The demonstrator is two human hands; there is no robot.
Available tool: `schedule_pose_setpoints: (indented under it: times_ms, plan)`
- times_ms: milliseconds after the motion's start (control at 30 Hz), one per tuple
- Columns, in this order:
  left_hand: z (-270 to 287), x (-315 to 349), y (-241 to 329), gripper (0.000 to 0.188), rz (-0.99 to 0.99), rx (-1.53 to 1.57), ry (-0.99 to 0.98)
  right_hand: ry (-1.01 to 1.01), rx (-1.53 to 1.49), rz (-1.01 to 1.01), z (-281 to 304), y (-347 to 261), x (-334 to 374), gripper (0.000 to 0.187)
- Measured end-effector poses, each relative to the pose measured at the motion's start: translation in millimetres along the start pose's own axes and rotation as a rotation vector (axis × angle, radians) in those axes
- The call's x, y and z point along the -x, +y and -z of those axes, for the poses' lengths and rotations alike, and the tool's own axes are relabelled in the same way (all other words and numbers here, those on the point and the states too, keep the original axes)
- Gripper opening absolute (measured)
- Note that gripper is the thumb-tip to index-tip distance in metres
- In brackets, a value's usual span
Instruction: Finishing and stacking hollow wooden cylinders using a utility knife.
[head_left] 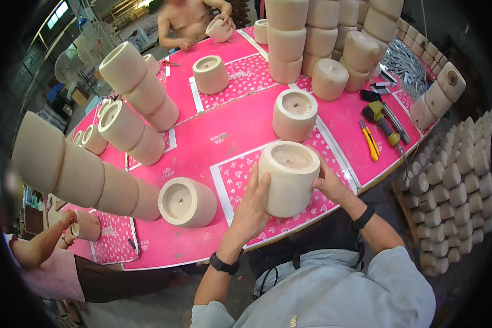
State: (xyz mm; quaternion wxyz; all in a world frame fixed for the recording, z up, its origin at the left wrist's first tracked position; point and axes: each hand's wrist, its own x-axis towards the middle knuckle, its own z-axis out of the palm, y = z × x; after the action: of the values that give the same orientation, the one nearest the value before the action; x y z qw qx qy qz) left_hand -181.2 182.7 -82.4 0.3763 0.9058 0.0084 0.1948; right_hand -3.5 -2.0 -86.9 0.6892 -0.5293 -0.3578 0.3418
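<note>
Cupping one pale, recessed-top wooden cylinder (289, 186) from both sides, the hands are half open, fingers gently curved. The left hand (252, 201) lies along its left wall and the right hand (332, 179) along its right, so the piece sits directly between them, upright, recess facing up. It is over a heart-patterned sheet (239, 176) on the pink tabletop (196, 147); I cannot tell whether its base touches down.

One similar cylinder (295, 123) stands just behind it, and another single one (198, 205) is left of the left hand. Further left are three leaning-looking columns: one of four (86, 175), one of two (134, 135) and one of three (143, 87). At the table's right end is another column of three (438, 98).

Right of the hands lie one yellow utility knife (369, 141) and one yellow-and-black power driver (380, 119). Two other people, one across (184, 22) and one at the left (43, 262), each handle one cylinder.
</note>
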Motion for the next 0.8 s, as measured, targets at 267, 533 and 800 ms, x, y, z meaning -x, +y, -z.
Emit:
schedule_pose_setpoints:
  times_ms: [267, 533, 800]
  plan:
    - [-6.0, 41.7, -14.4, 0.123, 0.208, 0.268, -0.055, -0.119, 0.231, -0.406, -23.8, -11.2, 34.5, 0.112]
    - [-17.1, 41.1, -1.1, 0.124, 0.254, 0.251, 0.042, -0.155, 0.330, -0.297, -18.1, -21.1, 30.2, 0.092]
    - [-52.7, -4.2, 2.4, 0.132, 0.361, 0.240, 0.069, 0.613, 1.195, -0.217, 194.8, -20.6, 35.0, 0.037]
